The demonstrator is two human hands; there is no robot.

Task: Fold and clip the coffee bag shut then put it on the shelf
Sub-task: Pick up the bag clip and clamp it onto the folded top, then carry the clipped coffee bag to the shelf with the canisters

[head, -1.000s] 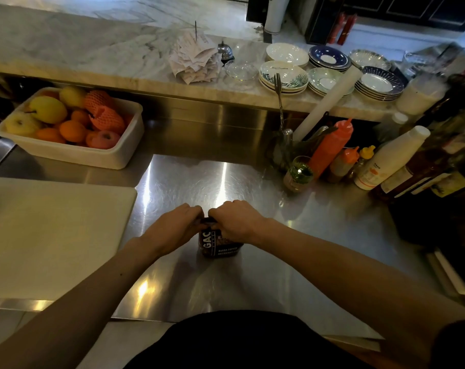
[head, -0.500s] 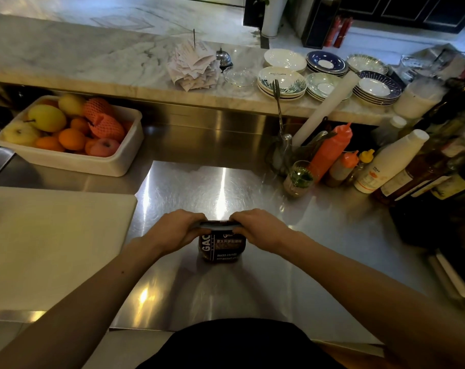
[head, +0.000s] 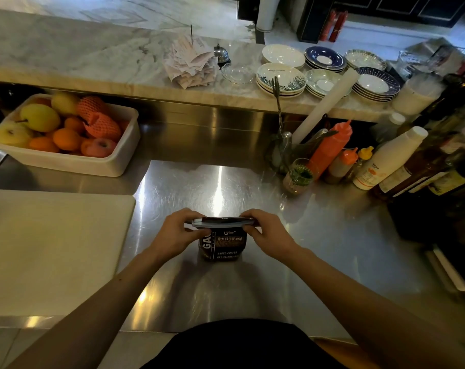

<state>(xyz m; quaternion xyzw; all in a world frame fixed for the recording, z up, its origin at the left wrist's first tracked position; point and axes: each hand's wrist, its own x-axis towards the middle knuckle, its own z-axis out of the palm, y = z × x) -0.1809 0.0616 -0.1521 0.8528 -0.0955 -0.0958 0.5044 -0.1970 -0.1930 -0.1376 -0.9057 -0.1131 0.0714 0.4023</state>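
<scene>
together, both hands, left (head: 178,232) and right (head: 269,235), pinch the clip (head: 223,221) atop the upright coffee bag (head: 223,245).

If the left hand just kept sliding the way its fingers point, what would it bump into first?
The left hand points right, along the clip atop the coffee bag. It would likely meet the right hand at the other end first.

Fruit tub (head: 74,162) back left; cutting board (head: 53,249) left; plate stacks (head: 330,73), sauce bottles (head: 359,155) right.
</scene>
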